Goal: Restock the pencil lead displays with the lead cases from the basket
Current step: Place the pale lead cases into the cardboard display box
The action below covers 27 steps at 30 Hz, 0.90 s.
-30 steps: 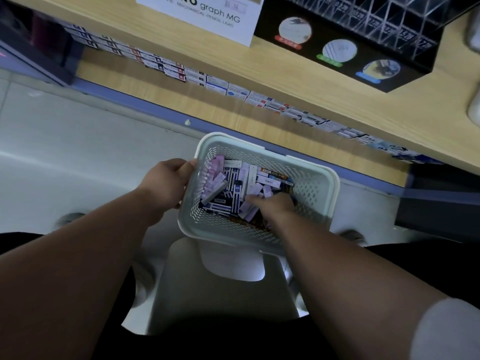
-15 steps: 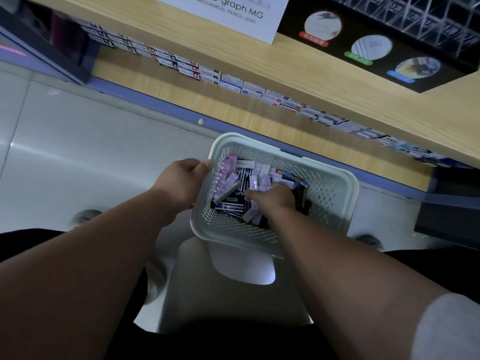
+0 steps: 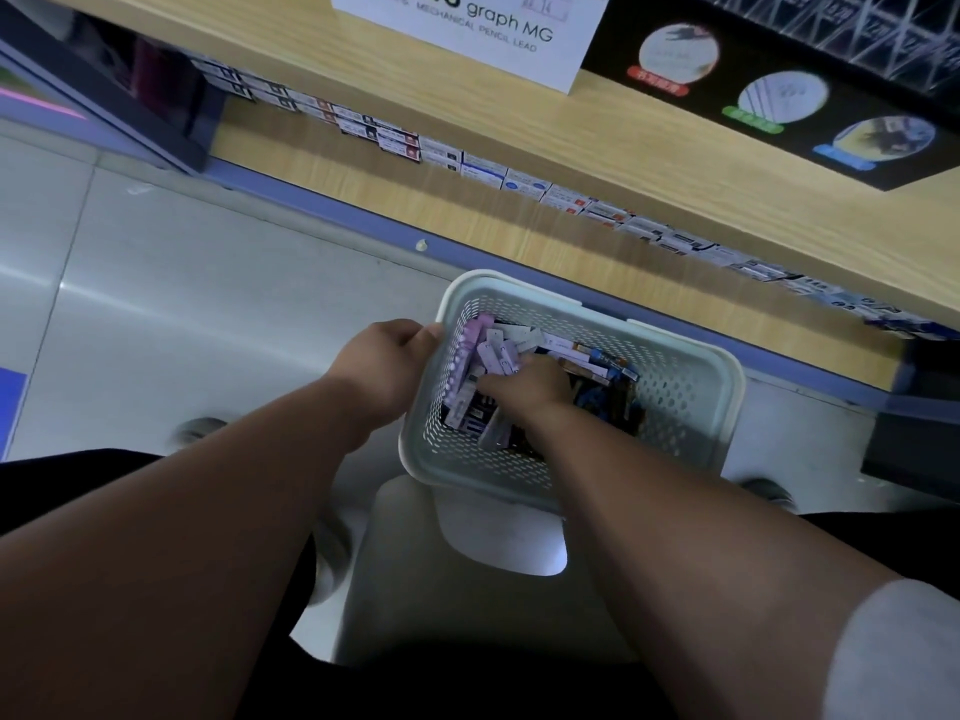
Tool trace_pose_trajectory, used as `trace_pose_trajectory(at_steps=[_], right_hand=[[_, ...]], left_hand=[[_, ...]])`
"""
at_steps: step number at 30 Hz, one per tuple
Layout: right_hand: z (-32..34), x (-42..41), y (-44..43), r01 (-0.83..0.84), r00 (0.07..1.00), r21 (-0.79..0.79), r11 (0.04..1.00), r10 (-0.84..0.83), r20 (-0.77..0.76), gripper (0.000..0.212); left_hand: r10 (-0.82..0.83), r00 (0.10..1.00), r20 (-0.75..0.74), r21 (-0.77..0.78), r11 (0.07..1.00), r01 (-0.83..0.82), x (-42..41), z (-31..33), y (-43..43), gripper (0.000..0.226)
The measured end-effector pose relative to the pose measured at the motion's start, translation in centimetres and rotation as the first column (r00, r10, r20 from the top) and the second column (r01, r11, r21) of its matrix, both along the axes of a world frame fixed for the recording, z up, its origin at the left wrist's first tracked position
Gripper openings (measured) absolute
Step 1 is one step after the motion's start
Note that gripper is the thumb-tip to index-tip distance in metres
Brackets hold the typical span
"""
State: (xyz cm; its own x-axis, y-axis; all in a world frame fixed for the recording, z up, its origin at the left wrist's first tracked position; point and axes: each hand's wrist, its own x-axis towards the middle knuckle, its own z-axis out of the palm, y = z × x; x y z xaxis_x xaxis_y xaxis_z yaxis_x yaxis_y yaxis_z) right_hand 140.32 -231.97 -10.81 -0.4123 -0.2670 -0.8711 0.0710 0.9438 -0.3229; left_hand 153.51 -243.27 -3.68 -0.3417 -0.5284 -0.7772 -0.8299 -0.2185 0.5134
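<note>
The right hand's (image 3: 524,387) fingertips are buried in the pile of lead cases (image 3: 498,356), so I cannot tell whether they pinch one or only touch them, and the case labels are too blurred to read. The cases lie loose in the basket (image 3: 691,402) on the stool (image 3: 415,589), purple ones just left of and under those fingers, dark ones behind the wrist. The left hand (image 3: 384,366) still grips the basket's left rim, thumb over the edge, while the right has slid leftward across the pile since a second ago.
</note>
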Motion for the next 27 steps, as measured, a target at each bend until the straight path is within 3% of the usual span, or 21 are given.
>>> trace_pose_trajectory(at_steps=[3, 6, 8, 11, 13, 16, 18, 20, 21, 24, 25, 27], right_hand=[[1.6, -1.2, 0.8, -0.019, 0.995, -0.011, 1.0, 0.02, 0.098, 0.038], [3.7, -2.9, 1.8, -0.078, 0.987, 0.009, 0.997, 0.076, 0.14, 0.057], [5.6, -4.0, 2.5, -0.089, 0.991, 0.005, 0.996, 0.088, 0.104, 0.054], [8.2, -5.7, 3.2, -0.122, 0.991, -0.014, 0.992, 0.122, 0.048, 0.055], [9.6, -6.9, 3.2, -0.163, 0.985, -0.027, 0.986, 0.164, 0.047, 0.057], [10.1, -7.7, 3.2, -0.199, 0.977, -0.027, 0.98, 0.201, 0.077, 0.064], [9.7, -7.4, 3.7, -0.189, 0.976, -0.032, 0.981, 0.192, 0.103, 0.064], [9.0, -7.2, 5.1, -0.216, 0.972, -0.031, 0.976, 0.218, 0.084, 0.039], [8.7, -7.2, 5.8, -0.218, 0.973, -0.027, 0.976, 0.219, 0.078, 0.034], [8.1, -7.7, 7.7, -0.195, 0.978, -0.031, 0.98, 0.197, 0.069, 0.032], [7.8, -7.8, 8.2, -0.168, 0.983, -0.05, 0.984, 0.171, 0.07, 0.029], [7.1, -8.0, 9.0, -0.114, 0.99, -0.082, 0.99, 0.12, 0.069, 0.021]], left_hand=[[-0.012, 1.0, 0.0, 0.069, 0.998, 0.012, 0.0, 0.3, -0.4, 0.043], [-0.048, 0.998, 0.039, 0.088, 0.995, 0.045, 0.0, 1.0, -0.9, 0.042], [-0.094, 0.99, 0.107, -0.002, 0.995, 0.095, -0.1, 1.8, -1.0, 0.037], [-0.13, 0.962, 0.239, -0.292, 0.935, 0.199, -0.4, 3.7, -1.2, 0.028], [-0.131, 0.981, 0.145, -0.353, 0.919, 0.175, -1.8, 5.0, -1.5, 0.019], [-0.174, 0.983, -0.064, -0.134, 0.977, 0.164, -4.8, 5.7, -1.5, 0.014], [-0.173, 0.982, -0.076, 0.043, 0.983, 0.177, -6.0, 4.5, -0.4, 0.016], [-0.245, 0.969, 0.038, 0.113, 0.964, 0.24, -6.5, 2.6, 1.7, 0.033], [-0.261, 0.957, 0.124, 0.172, 0.956, 0.239, -6.7, 2.2, 3.0, 0.038], [-0.421, 0.851, 0.313, 0.141, 0.907, 0.397, -6.6, 1.5, 6.5, 0.038], [-0.365, 0.866, 0.343, 0.057, 0.928, 0.368, -6.4, 1.0, 7.3, 0.038], [-0.339, 0.858, 0.386, 0.049, 0.936, 0.348, -6.6, -0.8, 8.4, 0.036]])
